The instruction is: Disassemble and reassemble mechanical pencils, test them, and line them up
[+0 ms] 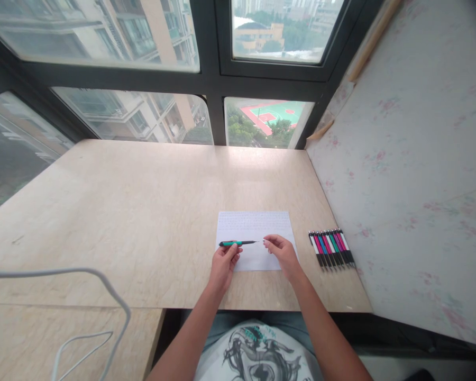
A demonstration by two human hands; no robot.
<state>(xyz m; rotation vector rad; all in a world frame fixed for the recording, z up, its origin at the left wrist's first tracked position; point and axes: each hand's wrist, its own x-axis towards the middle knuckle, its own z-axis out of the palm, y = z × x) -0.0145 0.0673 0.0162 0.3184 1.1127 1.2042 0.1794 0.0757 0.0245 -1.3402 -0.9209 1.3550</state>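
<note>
My left hand (pixel 224 263) is closed on a green and black pen (pixel 236 243), held level with its thin tip pointing right. My right hand (pixel 281 252) is pinched on a tiny piece that I cannot make out, just right of the pen's tip. Both hands hover over a white sheet of paper (pixel 254 225) with faint writing, lying on the beige marble table (pixel 143 211). To the right of the sheet, several pens (pixel 332 248) in pink, blue, green and purple lie side by side in a row.
A papered wall (pixel 412 159) bounds the table on the right. Dark-framed windows (pixel 206 79) run along the far and left edges. A white cable (pixel 103 312) loops over the lower left. The table's near edge is at my lap.
</note>
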